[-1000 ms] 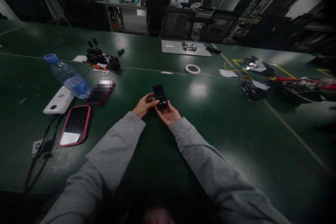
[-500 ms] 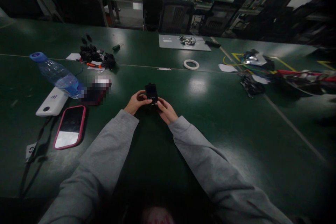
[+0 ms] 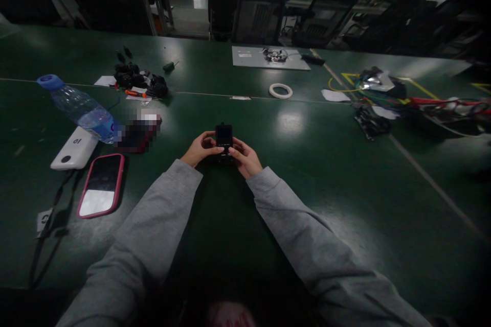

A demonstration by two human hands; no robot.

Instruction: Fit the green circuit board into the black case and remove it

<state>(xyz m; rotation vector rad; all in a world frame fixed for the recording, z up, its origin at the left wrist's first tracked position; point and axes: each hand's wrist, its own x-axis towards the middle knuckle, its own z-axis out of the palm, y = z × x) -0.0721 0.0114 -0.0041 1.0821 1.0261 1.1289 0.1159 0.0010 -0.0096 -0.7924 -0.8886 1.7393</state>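
A small black device with a dark screen (image 3: 224,134) is held upright between my hands over the green table (image 3: 222,225). My left hand (image 3: 199,149) grips its left side, thumb on the lower front below the screen. From the other side my right hand (image 3: 247,157) grips it too, its thumb on the front close to the left thumb. Small marks or buttons show beneath the screen, too small to read. The device's back and the fingers behind it are hidden.
To the left are a phone in a pink case (image 3: 102,185), a white power bank (image 3: 75,149), a water bottle (image 3: 82,107) and black parts (image 3: 132,76). A tape roll (image 3: 281,91) and grey board (image 3: 245,57) lie beyond; wires (image 3: 378,84) lie right.
The device has turned from a slight tilt to nearly straight and shifted a little right. My right hand has moved slightly right with it. Both hands keep their hold.
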